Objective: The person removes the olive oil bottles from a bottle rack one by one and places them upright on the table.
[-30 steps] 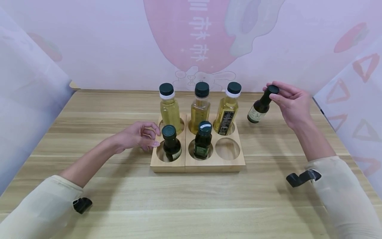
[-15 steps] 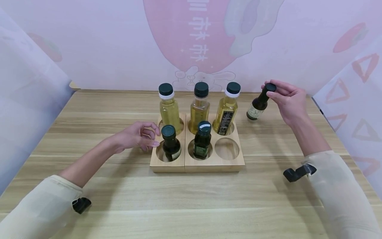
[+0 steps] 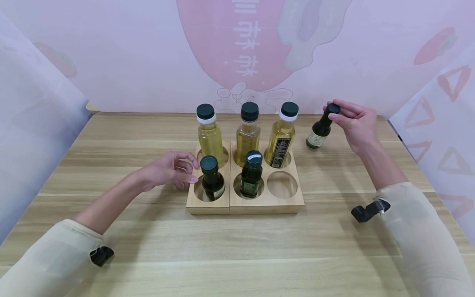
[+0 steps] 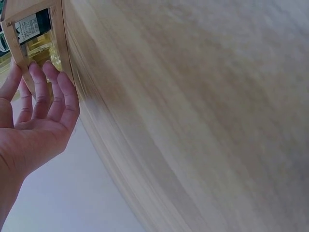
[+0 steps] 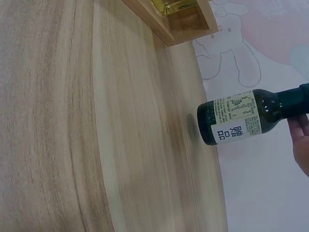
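At the right of the head view my right hand (image 3: 358,128) pinches a small dark bottle (image 3: 318,134) by its capped neck, close over the tabletop. In the right wrist view this bottle (image 5: 236,118) shows a pale printed label, with part of the hand at the frame's edge. My left hand (image 3: 167,169) rests with loosely bent fingers at the left edge of the wooden bottle rack (image 3: 267,209). The left wrist view shows its fingertips right at the rack's side (image 4: 58,29). Nearest this hand, a short dark bottle (image 3: 211,175) stands in the rack's front-left hole.
Three taller bottles of yellow liquid, including a labelled bottle (image 3: 281,142), fill the rack's back row. A short green-black bottle (image 3: 251,177) stands in the front-middle hole; the front-right hole (image 3: 283,185) holds nothing. A printed backdrop (image 3: 148,53) rises behind the table.
My right hand and its dark bottle have shifted slightly left and away from me. The left hand and the rack stay as they were.
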Demonstrator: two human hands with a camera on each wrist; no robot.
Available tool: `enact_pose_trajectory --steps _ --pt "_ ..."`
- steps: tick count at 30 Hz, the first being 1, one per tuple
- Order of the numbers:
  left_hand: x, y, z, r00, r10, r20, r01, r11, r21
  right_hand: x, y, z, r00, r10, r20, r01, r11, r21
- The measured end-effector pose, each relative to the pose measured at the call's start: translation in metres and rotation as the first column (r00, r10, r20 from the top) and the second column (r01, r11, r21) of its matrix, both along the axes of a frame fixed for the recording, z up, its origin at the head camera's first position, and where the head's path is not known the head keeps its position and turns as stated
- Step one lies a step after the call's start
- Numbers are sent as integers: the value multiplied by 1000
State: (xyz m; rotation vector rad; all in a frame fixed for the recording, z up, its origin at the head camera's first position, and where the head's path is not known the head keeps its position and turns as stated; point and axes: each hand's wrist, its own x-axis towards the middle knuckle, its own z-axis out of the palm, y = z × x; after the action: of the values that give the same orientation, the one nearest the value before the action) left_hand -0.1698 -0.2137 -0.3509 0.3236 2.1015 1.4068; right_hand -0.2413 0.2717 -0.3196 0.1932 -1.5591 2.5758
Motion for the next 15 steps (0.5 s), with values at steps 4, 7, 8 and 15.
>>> enact_pose_trajectory --steps 4,7,8,15 --pt "0 0 0 1000 1 -2 -1 1000 0 -3 0 0 1000 -6 4 6 1000 9" --pt "1 0 0 1000 3 -4 -3 1000 1 -5 0 0 1000 -7 3 7 1000 4" --pt "1 0 0 1000 3 -6 -3 1000 0 -5 0 0 1000 -8 3 8 1000 2" --pt "2 1 2 1000 2 -11 -2 1000 -13 -10 -2 -1 999 -32 23 32 999 16"
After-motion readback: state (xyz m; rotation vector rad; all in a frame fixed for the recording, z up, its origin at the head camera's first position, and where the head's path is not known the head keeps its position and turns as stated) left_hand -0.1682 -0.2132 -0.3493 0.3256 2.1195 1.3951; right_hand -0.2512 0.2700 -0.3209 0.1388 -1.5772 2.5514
